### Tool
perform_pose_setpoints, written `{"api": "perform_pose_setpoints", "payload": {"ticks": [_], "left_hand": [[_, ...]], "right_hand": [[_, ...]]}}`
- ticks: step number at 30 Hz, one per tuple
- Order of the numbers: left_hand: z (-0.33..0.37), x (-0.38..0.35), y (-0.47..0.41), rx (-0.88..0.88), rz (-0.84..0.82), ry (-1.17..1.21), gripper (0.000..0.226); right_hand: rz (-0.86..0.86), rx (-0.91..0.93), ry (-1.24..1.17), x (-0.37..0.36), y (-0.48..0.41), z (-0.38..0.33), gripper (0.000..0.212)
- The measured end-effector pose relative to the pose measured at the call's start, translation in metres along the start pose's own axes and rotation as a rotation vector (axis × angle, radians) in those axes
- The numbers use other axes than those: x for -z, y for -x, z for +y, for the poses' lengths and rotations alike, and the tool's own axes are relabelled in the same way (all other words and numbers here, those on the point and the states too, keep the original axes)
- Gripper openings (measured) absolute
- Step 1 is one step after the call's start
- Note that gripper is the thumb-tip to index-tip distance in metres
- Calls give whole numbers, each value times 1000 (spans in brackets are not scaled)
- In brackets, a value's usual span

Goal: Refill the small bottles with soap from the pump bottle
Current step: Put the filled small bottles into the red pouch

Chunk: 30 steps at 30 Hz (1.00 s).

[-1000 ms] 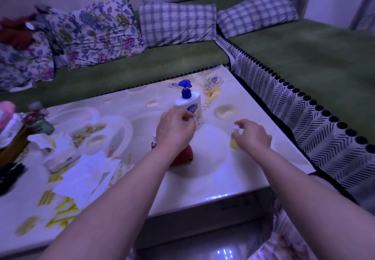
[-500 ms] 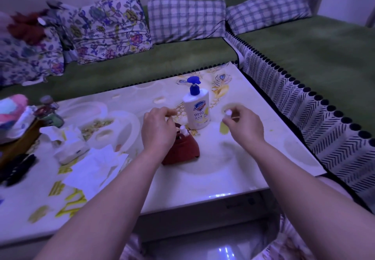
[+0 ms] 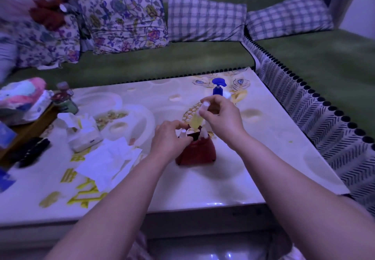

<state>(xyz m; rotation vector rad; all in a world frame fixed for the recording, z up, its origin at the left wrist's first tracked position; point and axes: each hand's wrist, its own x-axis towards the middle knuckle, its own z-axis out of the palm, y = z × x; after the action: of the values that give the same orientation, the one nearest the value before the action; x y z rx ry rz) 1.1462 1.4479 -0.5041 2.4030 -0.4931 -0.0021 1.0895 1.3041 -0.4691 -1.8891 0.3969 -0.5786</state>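
Observation:
A white pump bottle with a blue pump head [image 3: 218,86] stands at the back of the table, mostly hidden behind my right hand. My right hand [image 3: 221,117] holds a small yellow bottle with a white cap [image 3: 195,118], tilted, its lower end over the mouth of a red pouch [image 3: 197,152]. Two other small white-capped bottles [image 3: 183,133] stick up out of the pouch. My left hand [image 3: 169,138] grips the pouch's left rim next to those caps.
White tissues [image 3: 107,162] and a tissue pack [image 3: 85,138] lie left of the pouch on the patterned table [image 3: 263,158]. Jars [image 3: 65,99], a wooden tray and dark objects [image 3: 30,152] sit at the far left. A green sofa with pillows wraps behind and right.
My right hand carried the small yellow bottle leftward from beside the pump bottle to above the red pouch. My left hand shifted down onto the pouch's rim.

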Motion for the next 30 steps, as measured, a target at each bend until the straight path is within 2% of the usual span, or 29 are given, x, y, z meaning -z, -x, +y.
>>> {"api": "perform_pose_setpoints", "payload": {"ticks": [5, 15, 20, 25, 30], "left_hand": [[-3, 2, 1, -3, -40, 0, 37], [-7, 0, 4, -4, -33, 13, 41], [-12, -3, 0, -24, -24, 24, 30], [-16, -6, -5, -23, -30, 20, 25], [-20, -6, -5, -18, -5, 43, 25]], "right_hand": [[-80, 2, 101, -9, 1, 5, 17], [-140, 62, 313, -19, 5, 13, 9], [-155, 113, 413, -23, 4, 15, 16], [-294, 159, 698, -29, 4, 20, 26], [-306, 153, 860, -31, 10, 27, 27]]}}
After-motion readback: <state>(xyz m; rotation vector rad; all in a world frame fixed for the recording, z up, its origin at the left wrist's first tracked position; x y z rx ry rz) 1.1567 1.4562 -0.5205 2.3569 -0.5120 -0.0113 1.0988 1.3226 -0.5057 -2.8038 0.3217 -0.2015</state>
